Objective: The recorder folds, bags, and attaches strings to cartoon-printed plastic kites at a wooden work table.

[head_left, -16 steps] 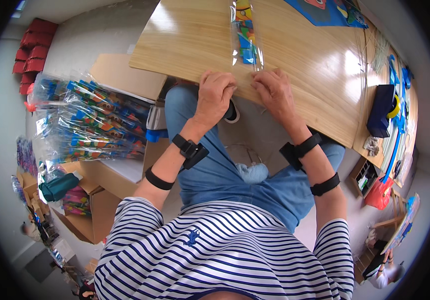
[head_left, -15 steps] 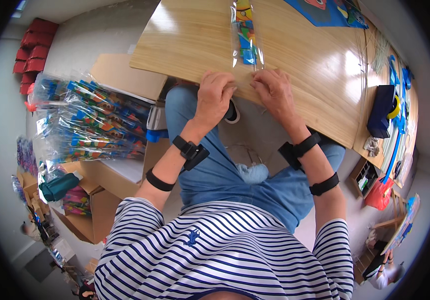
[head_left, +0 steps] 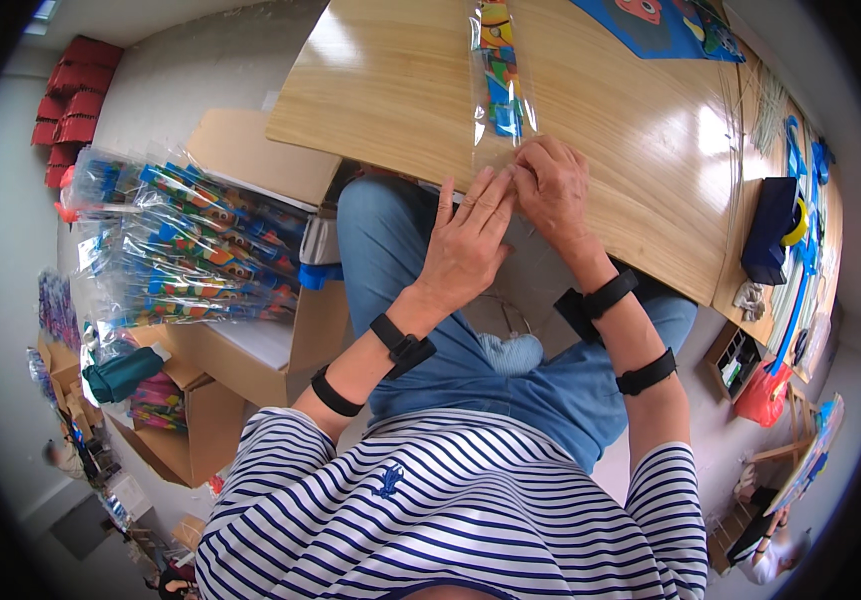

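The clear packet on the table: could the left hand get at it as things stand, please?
Probably yes: the left hand is beside the near end of the clear packet, and nothing seems to block it, though the right hand crowds that end.

I wear a white shirt (head_left: 510, 525) with narrow navy stripes, its sleeves short, a dark blue emblem (head_left: 387, 481) on the chest, and blue jeans (head_left: 382, 250). Black straps (head_left: 646, 373) circle both forearms; black wristbands (head_left: 610, 293) carry dark blocks (head_left: 577, 318).
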`<action>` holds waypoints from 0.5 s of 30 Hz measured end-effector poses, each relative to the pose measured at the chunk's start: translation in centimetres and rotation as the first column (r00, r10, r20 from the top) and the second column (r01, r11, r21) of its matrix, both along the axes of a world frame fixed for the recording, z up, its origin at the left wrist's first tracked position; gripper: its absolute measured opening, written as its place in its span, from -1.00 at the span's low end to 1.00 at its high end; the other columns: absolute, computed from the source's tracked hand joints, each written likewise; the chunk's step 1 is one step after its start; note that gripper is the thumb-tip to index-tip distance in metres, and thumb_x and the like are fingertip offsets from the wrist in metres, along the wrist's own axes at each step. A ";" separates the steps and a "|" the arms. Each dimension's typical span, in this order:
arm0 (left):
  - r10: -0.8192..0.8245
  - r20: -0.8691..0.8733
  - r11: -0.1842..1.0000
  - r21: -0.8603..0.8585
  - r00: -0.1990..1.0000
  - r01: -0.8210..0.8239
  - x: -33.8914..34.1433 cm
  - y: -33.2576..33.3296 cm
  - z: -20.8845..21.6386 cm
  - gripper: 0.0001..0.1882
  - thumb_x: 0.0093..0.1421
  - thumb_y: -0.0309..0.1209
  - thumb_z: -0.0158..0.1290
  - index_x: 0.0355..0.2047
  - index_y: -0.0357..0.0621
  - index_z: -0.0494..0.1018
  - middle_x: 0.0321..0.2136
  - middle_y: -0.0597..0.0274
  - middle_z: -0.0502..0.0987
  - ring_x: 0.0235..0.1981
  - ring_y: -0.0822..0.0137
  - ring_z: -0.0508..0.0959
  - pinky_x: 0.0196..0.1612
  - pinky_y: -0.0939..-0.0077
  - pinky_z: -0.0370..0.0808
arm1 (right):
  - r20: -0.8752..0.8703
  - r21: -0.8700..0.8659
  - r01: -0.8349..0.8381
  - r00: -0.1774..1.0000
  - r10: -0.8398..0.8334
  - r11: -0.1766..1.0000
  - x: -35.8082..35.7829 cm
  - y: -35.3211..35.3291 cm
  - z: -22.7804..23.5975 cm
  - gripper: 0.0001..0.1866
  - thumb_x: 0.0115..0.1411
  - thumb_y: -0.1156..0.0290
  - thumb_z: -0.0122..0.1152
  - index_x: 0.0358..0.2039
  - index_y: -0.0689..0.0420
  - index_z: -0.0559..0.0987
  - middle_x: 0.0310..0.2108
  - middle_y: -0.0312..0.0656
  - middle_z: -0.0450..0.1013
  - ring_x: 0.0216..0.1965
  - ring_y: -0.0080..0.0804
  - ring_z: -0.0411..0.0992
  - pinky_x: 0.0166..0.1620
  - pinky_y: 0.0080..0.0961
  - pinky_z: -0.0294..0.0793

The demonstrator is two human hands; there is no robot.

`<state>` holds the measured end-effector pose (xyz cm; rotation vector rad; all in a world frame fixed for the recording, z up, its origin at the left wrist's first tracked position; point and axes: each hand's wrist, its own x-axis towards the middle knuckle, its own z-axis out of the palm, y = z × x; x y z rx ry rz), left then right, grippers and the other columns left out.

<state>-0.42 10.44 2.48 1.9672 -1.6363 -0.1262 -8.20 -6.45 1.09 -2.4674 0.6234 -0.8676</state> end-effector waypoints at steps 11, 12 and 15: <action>0.068 0.044 0.993 0.090 0.997 -0.071 0.0 -0.7 -0.3 -0.05 -0.03 -0.26 0.40 0.36 -0.22 0.28 0.40 0.10 0.25 0.47 0.12 0.17 0.42 -0.42 -0.13 | 0.018 -0.026 0.010 1.000 -0.009 1.000 0.0 0.1 -0.1 -0.91 0.06 0.47 0.32 -0.41 0.09 0.56 -0.36 -0.22 0.49 -0.24 -0.15 0.49 0.00 -0.20 0.38; 0.075 0.053 0.991 0.110 0.996 -0.080 -0.1 -0.8 -0.2 -0.05 -0.04 -0.23 0.41 0.36 -0.19 0.29 0.39 0.12 0.26 0.46 0.12 0.18 0.40 -0.46 -0.12 | 0.026 -0.039 0.006 1.000 -0.005 0.999 -0.2 -0.1 -0.1 -0.89 0.05 0.49 0.33 -0.40 0.10 0.57 -0.35 -0.20 0.49 -0.25 -0.14 0.49 -0.04 -0.21 0.41; 0.088 0.078 0.984 0.151 0.993 -0.099 -0.3 -1.2 0.1 -0.03 -0.06 -0.17 0.43 0.36 -0.12 0.30 0.35 0.16 0.28 0.42 0.15 0.21 0.35 -0.54 -0.09 | 0.026 0.269 0.091 0.995 -0.101 0.959 -0.9 -0.5 -0.2 -0.82 0.01 0.59 0.35 -0.35 0.15 0.56 -0.35 -0.13 0.49 -0.33 -0.13 0.48 -0.18 -0.25 0.48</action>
